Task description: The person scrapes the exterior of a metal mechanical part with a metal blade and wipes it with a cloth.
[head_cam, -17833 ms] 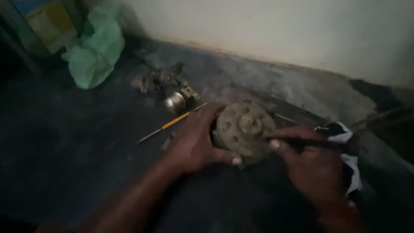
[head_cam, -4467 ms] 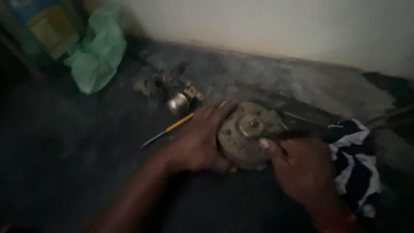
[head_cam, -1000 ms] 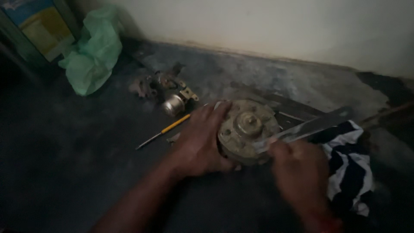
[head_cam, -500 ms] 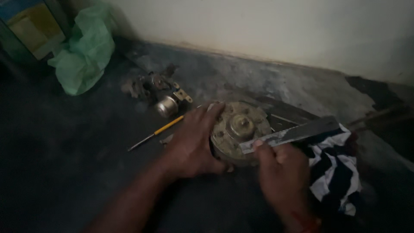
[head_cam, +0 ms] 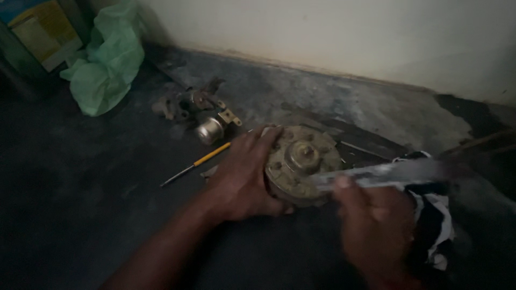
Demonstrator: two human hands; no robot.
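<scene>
A round, dirty metal motor part [head_cam: 303, 164] lies on the dark floor in the middle of the head view. My left hand [head_cam: 242, 177] grips its left side and holds it down. My right hand [head_cam: 376, 225] holds a long flat metal blade [head_cam: 387, 174], whose tip rests against the right edge of the round part. The blade runs out to the right, above a black-and-white striped cloth [head_cam: 438, 215].
A yellow-handled screwdriver [head_cam: 196, 164] lies left of my left hand. Behind it sit a small metal cylinder [head_cam: 208, 130] and greasy engine parts [head_cam: 183, 103]. A green plastic bag [head_cam: 107, 59] and a box [head_cam: 37, 29] stand at the far left, with a pale wall behind.
The right hand has swapped a thin dark tool for the flat blade and brought it against the round part. The left hand keeps its grip; the view shifted slightly.
</scene>
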